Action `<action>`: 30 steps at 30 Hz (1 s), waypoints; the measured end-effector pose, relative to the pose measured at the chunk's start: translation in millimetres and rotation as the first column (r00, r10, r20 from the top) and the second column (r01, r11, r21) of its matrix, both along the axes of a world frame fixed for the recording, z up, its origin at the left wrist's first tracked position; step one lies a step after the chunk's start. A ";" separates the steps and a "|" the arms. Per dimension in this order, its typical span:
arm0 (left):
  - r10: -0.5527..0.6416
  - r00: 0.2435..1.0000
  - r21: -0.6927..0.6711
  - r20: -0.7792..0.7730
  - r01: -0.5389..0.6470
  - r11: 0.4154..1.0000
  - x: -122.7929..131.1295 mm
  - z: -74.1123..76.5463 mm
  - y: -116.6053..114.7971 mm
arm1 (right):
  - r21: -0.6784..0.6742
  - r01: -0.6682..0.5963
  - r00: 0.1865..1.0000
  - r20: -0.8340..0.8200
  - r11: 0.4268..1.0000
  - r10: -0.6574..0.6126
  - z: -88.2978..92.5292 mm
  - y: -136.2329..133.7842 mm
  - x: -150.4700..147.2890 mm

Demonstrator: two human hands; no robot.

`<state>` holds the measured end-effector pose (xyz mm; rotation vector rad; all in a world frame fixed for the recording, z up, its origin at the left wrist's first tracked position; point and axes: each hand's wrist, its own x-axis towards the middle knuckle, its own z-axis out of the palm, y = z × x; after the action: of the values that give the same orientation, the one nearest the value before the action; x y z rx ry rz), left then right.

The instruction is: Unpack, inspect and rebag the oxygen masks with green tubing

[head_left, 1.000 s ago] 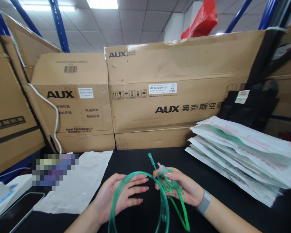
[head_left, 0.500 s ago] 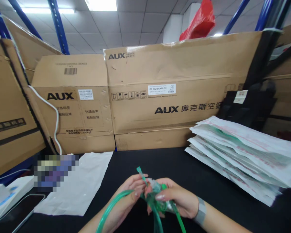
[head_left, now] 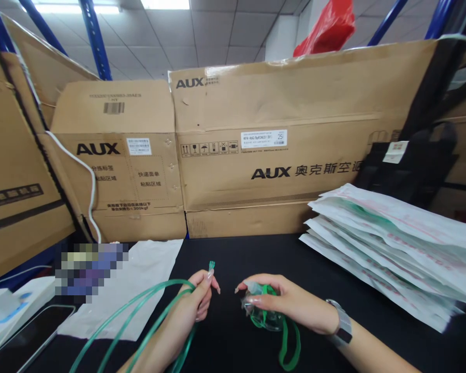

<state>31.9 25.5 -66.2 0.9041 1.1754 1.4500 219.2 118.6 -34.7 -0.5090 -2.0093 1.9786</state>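
Observation:
Low in the middle of the head view, my left hand (head_left: 199, 298) is closed round a bundle of clear green tubing (head_left: 140, 299). A short green connector end (head_left: 212, 265) pokes up from between its thumb and finger, and loops hang down over the wrist. To the right, my right hand (head_left: 281, 300) grips a clear plastic oxygen mask (head_left: 270, 317) with its fingers wrapped over the top. A green strap (head_left: 292, 349) dangles from the mask. A gap of dark table separates the two hands.
A stack of white packets (head_left: 380, 254) lies on the right of the black table (head_left: 225, 357). On the left are a flat white bag (head_left: 140, 295), a phone (head_left: 33, 336) and a power strip (head_left: 23, 305). Cardboard boxes (head_left: 295, 109) wall off the back.
My hands have moved apart from each other. The tubing has gone left with my left hand, and the mask has stayed in my right, shifted slightly right.

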 end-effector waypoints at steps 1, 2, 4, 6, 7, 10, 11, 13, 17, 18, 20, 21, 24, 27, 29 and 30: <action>-0.017 0.996 -0.013 -0.083 0.016 1.000 0.6 1.5 -0.8 | 0.031 0.023 1.000 0.019 0.999 -0.023 -0.2 -0.1 -0.2; -0.033 0.989 -0.028 -0.144 0.029 0.999 2.4 3.8 -2.1 | 0.053 0.048 0.998 0.031 0.997 -0.050 -1.1 -0.7 -0.8; -0.056 0.967 -0.053 -0.250 0.044 0.998 8.0 9.0 -5.6 | 0.078 0.086 0.995 0.037 0.993 -0.089 -3.2 -2.6 -2.1; -0.061 0.919 -0.071 -0.389 0.036 0.997 13.7 12.6 -8.3 | 0.100 0.089 0.995 0.036 0.991 -0.093 -4.0 -4.6 -2.8; -0.066 0.885 -0.083 -0.461 0.031 0.996 15.6 12.9 -9.0 | 0.111 0.082 0.996 0.035 0.990 -0.086 -3.8 -5.4 -2.9; -0.106 0.800 -0.122 -0.591 0.041 0.992 16.9 8.7 -9.4 | 0.118 0.069 0.996 0.039 0.991 -0.074 -2.5 -6.2 -2.8; -0.124 0.787 -0.120 -0.604 0.064 0.991 16.1 6.4 -9.6 | 0.112 0.072 0.996 0.042 0.991 -0.077 -2.7 -5.9 -2.9; -0.173 0.760 -0.083 -0.627 0.156 0.984 13.5 2.9 -10.6 | 0.090 0.082 0.995 0.045 0.993 -0.086 -4.4 -4.8 -3.1; -0.191 0.636 0.008 -0.747 0.296 0.955 7.2 1.1 -13.3 | 0.059 0.088 0.994 0.053 0.994 -0.091 -8.6 -4.2 -2.9; -0.172 0.603 0.021 -0.779 0.300 0.954 5.8 1.0 -13.4 | 0.078 0.075 0.995 0.061 0.994 -0.080 -8.6 -4.6 -2.6; -0.153 0.563 0.031 -0.812 0.304 0.952 3.5 0.7 -12.6 | 0.155 0.043 0.995 0.082 0.987 -0.056 -7.4 -5.9 -1.9; -0.157 0.559 0.028 -0.814 0.308 0.951 2.7 0.4 -12.1 | 0.199 0.032 0.994 0.092 0.979 -0.051 -6.4 -6.5 -1.6; -0.170 0.566 0.023 -0.807 0.318 0.948 1.5 0.1 -10.8 | 0.275 0.015 0.989 0.137 0.961 -0.054 -4.2 -7.5 -1.4; -0.152 0.504 0.017 -0.850 0.314 0.949 1.9 0.6 -10.9 | 0.305 -0.003 0.979 0.194 0.952 -0.059 -4.9 -7.5 -1.7; -0.126 0.453 0.016 -0.882 0.297 0.955 3.0 0.5 -11.5 | 0.341 -0.003 0.975 0.208 0.940 -0.073 -6.6 -7.6 -2.1; -0.116 0.436 0.016 -0.892 0.288 0.958 3.8 0.2 -11.8 | 0.366 0.002 0.973 0.212 0.931 -0.086 -7.7 -7.8 -2.5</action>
<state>35.7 13.7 -66.0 2.0168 1.6056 0.8112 216.7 110.8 -42.5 -0.7057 -2.4062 1.5228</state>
